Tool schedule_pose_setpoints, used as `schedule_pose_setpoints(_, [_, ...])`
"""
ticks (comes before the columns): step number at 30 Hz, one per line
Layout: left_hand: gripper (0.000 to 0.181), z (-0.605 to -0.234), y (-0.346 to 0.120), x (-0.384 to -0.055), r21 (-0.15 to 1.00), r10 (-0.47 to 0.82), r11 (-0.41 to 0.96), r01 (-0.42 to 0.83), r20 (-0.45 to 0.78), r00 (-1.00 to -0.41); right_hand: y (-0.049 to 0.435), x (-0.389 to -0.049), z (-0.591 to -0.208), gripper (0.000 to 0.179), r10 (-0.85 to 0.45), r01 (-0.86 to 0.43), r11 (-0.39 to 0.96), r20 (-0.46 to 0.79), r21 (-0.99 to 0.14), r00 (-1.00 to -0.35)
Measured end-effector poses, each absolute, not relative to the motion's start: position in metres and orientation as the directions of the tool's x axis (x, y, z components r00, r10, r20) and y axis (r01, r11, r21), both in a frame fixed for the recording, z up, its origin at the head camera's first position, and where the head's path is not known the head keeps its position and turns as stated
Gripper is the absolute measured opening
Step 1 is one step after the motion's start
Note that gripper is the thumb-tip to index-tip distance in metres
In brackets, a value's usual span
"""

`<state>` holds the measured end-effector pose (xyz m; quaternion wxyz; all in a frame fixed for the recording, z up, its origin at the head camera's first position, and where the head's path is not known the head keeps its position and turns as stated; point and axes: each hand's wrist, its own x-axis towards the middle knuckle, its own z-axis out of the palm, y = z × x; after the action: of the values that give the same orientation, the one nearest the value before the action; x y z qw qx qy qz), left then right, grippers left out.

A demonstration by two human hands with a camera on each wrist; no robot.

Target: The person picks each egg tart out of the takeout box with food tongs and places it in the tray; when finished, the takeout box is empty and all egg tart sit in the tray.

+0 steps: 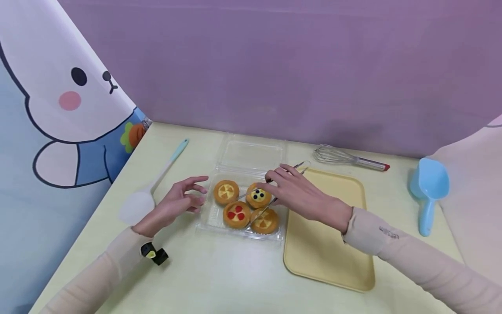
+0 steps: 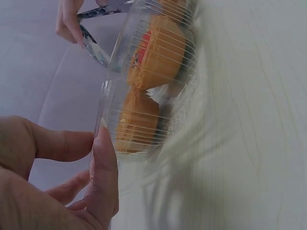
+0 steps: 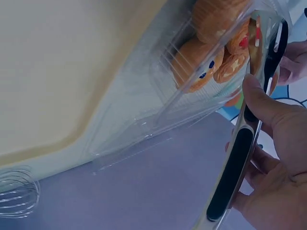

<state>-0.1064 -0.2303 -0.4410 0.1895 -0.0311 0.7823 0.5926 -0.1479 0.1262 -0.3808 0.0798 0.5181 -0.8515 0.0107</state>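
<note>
Several round egg tarts sit in a clear plastic clamshell box whose lid lies folded back. One tart has red pieces, another dark berries. My right hand grips silver tongs with black handle pads, thumb on one arm and fingers around the other side. The tong arms reach down over the tarts, spread, with their ends by the red-topped one. My left hand is at the box's left side, fingers loosely bent and apart, fingertips right at the rim.
A yellow tray lies right of the box, partly under my right forearm. A whisk lies behind it and a blue scoop at far right. Left of my left hand is a white spatula. A purple curtain hangs behind the table.
</note>
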Motion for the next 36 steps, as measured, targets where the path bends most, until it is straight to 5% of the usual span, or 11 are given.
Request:
schedule_pose_setpoints(18, [0.074, -0.442, -0.231, -0.111, 0.915, 0.176, 0.283, -0.286, -0.343, -0.923, 0.089, -0.172, -0.366, 0.061, -0.952, -0.928, 0.303, 0.036, 0.216, -0.302])
schedule_pose_setpoints(36, [0.075, -0.441, -0.231, -0.110, 0.913, 0.170, 0.288, -0.290, -0.346, -0.923, 0.071, -0.181, -0.367, 0.058, -0.958, -0.935, 0.264, -0.047, 0.237, -0.283])
